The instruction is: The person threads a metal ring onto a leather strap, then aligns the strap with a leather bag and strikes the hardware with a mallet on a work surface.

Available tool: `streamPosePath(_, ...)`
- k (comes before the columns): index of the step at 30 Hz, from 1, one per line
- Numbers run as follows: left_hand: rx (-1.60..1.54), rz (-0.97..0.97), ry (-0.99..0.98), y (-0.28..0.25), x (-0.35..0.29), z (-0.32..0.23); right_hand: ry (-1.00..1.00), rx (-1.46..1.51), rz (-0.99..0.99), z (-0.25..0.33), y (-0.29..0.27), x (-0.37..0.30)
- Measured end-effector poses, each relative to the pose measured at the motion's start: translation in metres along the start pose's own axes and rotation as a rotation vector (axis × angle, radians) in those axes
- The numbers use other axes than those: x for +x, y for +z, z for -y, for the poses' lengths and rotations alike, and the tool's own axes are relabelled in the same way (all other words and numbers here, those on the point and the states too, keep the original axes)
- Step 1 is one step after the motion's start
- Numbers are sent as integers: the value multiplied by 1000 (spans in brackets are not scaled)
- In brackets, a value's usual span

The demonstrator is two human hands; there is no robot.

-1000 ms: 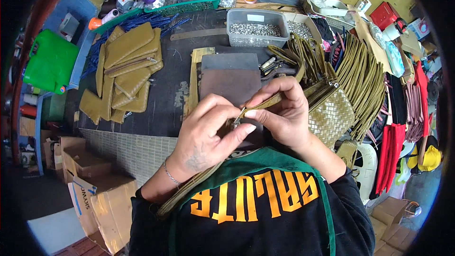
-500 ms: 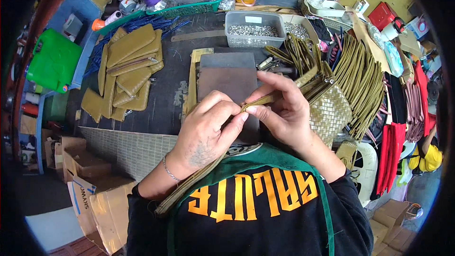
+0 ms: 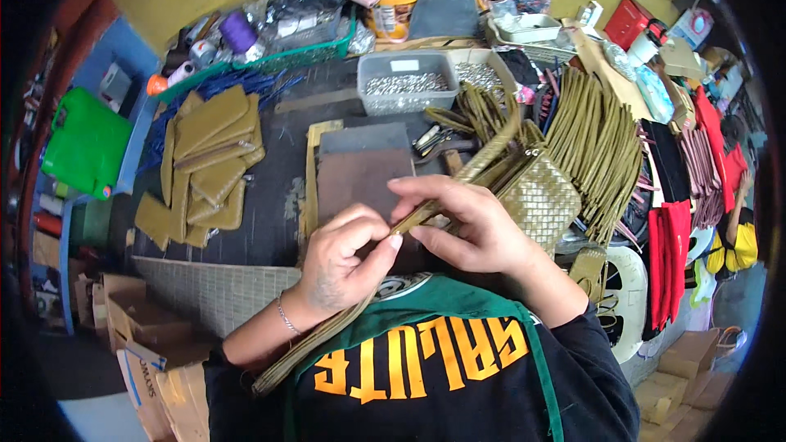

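Left hand [image 3: 340,258] and right hand [image 3: 471,225] both pinch the olive strap [image 3: 409,221]; loosened pinch risks slippage toward 7 o'clock.

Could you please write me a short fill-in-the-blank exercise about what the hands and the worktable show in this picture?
1. Both hands pinch a long olive ____ between the fingers.
2. The left hand wears a thin ____ on its wrist.
3. The clear plastic tub behind the dark board holds small ____ metal parts.
4. The right hand lies beside a ____ olive pouch.

Missing words: strap; bracelet; silver; woven
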State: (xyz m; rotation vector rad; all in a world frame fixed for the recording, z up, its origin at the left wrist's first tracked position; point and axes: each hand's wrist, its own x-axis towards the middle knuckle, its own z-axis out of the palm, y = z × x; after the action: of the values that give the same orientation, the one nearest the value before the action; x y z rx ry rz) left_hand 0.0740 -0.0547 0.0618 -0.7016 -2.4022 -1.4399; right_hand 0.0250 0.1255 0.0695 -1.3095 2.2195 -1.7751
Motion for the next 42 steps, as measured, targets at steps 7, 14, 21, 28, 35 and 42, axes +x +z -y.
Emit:
streamPosePath(7,-144,89,37,2,-3,-5,253,-723,-64,-33,-46,10)
streamPosePath(14,-101,221,285,-3,17,-22,253,-1018,-271,-58,-96,20)
streamPosePath(21,41,273,411,-1,26,-30,201,520,-490,-50,-67,2)
streamPosePath(28,202,305,292,-1,30,-8,327,1017,-587,-40,-21,-35)
streamPosePath(35,123,319,103,-5,20,-2,313,971,-426,-23,1,-38)
streamPosePath(42,206,231,159,-4,14,-1,343,867,-349,-5,14,-38)
